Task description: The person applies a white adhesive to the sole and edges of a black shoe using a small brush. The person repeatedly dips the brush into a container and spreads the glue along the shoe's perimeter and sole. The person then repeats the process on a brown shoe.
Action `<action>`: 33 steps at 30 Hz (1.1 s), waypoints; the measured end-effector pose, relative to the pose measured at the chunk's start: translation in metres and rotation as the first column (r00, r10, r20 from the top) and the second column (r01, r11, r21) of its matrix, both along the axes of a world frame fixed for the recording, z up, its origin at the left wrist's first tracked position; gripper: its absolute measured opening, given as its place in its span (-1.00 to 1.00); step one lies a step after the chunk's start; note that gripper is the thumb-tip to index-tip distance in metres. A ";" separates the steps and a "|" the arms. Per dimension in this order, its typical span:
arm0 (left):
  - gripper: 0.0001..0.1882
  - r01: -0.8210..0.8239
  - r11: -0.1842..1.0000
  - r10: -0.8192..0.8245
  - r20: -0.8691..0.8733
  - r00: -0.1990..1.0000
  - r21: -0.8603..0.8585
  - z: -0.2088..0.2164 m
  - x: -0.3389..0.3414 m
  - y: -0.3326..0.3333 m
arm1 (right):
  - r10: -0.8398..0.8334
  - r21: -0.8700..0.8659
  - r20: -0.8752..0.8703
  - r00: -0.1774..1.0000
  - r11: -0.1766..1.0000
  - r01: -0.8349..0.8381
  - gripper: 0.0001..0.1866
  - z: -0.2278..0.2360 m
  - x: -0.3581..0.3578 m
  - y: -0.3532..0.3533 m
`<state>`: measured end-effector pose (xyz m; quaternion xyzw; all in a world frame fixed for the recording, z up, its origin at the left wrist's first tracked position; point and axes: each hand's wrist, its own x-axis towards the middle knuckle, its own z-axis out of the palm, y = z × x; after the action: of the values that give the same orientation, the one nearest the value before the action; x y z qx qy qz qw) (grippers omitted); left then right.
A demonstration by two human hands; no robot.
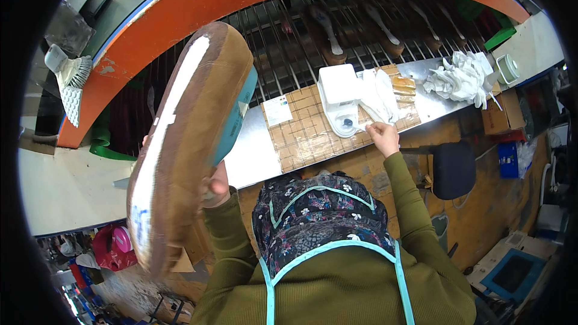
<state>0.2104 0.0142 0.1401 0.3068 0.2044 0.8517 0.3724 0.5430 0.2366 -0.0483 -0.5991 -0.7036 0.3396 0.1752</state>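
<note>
My left hand (217,189) grips a large brown shoe upper (223,72) stretched over a teal shoe last (241,108). It stands tilted close to the camera, with a long white strip (174,102) along its underside; its lower end is blurred. Over the bench, my right hand (383,138) pinches a thin, pale stick, perhaps a brush handle (361,127), whose other end reaches the rim of a white plastic pot (340,90). Something dark shows in the pot's round opening. Beside the pot lie white strips or cloths (379,93).
A ledge covered with brown gridded sheet (295,135) carries the pot, a yellowish block (404,87) and crumpled white paper (460,78). Beyond, a rack of metal rods (271,54) holds several brown pieces under an orange arched frame (144,36). A dark chair (453,171) stands to the right.
</note>
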 end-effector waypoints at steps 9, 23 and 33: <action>-0.53 -0.105 0.974 0.033 -0.333 0.942 -0.199 -0.044 0.020 0.063 | -0.274 -0.538 -0.568 0.776 0.837 -0.098 -0.83 0.016 0.010 -0.015; -0.61 -0.439 0.765 0.611 -0.747 0.263 0.471 -0.001 0.046 0.118 | 0.445 0.621 -0.558 0.700 0.784 -0.003 -0.80 0.259 -0.061 -0.063; -0.61 -0.455 0.804 0.526 -0.816 0.242 0.383 0.025 0.055 0.090 | 0.507 0.620 -0.605 0.614 0.784 -0.036 -0.85 0.265 -0.097 -0.042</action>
<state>0.2650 0.1047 0.1655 0.6428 0.4257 0.6304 -0.0907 0.4457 0.1949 0.2166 -0.2084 -0.7201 0.3599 0.5554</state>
